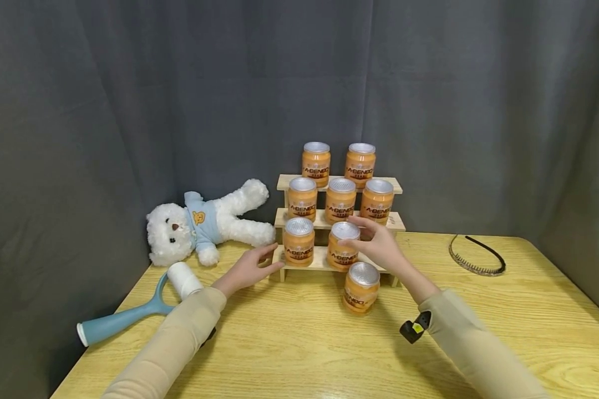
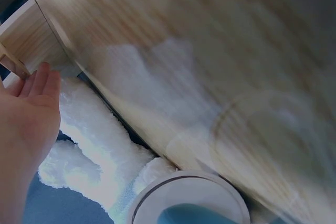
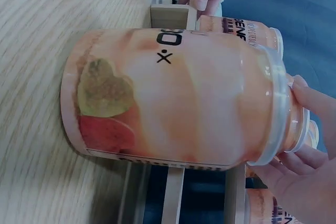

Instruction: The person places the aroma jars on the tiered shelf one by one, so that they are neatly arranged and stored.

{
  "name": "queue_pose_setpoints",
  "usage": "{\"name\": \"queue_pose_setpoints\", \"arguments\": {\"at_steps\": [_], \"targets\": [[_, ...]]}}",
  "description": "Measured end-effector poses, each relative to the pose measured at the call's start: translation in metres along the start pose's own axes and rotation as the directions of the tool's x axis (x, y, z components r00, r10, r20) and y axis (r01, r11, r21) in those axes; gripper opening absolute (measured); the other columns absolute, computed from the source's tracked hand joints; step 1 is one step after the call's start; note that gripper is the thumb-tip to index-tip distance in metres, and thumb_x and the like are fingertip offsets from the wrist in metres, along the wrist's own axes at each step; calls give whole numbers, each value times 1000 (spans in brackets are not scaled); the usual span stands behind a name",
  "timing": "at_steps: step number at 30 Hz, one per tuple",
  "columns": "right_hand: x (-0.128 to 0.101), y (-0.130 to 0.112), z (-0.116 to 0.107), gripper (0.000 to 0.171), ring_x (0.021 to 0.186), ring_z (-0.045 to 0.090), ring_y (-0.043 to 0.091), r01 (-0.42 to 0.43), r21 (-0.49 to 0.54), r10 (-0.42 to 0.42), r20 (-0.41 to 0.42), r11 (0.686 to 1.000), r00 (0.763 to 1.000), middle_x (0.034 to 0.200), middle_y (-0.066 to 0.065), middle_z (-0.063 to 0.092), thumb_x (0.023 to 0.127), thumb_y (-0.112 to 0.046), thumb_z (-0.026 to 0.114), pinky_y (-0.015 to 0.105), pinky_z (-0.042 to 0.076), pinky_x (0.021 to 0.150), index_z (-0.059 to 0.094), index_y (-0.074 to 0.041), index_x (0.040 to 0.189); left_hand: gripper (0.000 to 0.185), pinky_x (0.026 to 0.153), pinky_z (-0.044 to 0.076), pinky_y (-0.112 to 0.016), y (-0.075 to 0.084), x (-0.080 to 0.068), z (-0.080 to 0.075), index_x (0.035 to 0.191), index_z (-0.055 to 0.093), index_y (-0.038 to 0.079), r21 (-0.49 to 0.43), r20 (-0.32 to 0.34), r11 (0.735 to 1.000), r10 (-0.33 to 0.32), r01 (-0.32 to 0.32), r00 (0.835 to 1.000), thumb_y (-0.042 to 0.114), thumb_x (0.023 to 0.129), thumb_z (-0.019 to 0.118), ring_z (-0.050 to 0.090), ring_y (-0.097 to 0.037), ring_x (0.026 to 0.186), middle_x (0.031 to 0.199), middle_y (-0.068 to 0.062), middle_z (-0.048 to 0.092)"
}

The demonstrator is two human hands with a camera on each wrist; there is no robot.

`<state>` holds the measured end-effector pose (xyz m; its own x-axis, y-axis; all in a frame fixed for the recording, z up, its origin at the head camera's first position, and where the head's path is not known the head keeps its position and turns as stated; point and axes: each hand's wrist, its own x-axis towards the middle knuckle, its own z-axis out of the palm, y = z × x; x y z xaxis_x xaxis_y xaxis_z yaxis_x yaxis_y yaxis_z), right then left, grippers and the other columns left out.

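Note:
A three-step wooden rack (image 1: 319, 266) bears orange cans with silver lids. My right hand (image 1: 379, 246) grips a can (image 1: 343, 256) near its lid on the bottom step, thumb in front and fingers behind. Left of it on that step stands another can (image 1: 298, 244). On the table in front of the rack is one more can (image 1: 361, 289), which fills much of the right wrist view. My left hand (image 1: 249, 269) is at the left end of the bottom step, fingertips right at the wood, fingers fairly straight. In the left wrist view the left hand (image 2: 29, 114) reaches toward a wooden piece.
Three cans (image 1: 340, 200) line the middle step and two cans (image 1: 316, 164) the top. A white teddy bear (image 1: 204, 221) lies left of the rack. A blue-handled lint roller (image 1: 130, 316) lies at the front left. On the right is a dark headband (image 1: 479, 270).

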<state>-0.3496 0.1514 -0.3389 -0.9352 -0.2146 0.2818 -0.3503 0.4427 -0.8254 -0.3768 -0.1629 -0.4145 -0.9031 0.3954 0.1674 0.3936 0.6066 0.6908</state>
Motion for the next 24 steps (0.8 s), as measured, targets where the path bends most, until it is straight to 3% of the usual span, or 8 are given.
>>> {"name": "queue_pose_setpoints", "arguments": {"at_steps": [12,24], "targets": [[1,7,4,73,119,53,34,29,-68,-29,7,997,1000,132,16,49,80,-37,74,43,54,88,44,-7,139,70,107,41,-42,4,-1,-1,146,34,6,3,-7,1000,0,0,1000,41,91,60,45,-32,129,148,-15,36],[4,7,5,71,104,60,29,39,-96,-39,-1,995,999,120,15,54,81,-37,72,32,57,75,44,-6,139,70,108,40,-43,5,-1,0,146,34,5,-4,-3,1000,0,0,1000,41,91,60,45,-33,129,148,-16,36]]}}
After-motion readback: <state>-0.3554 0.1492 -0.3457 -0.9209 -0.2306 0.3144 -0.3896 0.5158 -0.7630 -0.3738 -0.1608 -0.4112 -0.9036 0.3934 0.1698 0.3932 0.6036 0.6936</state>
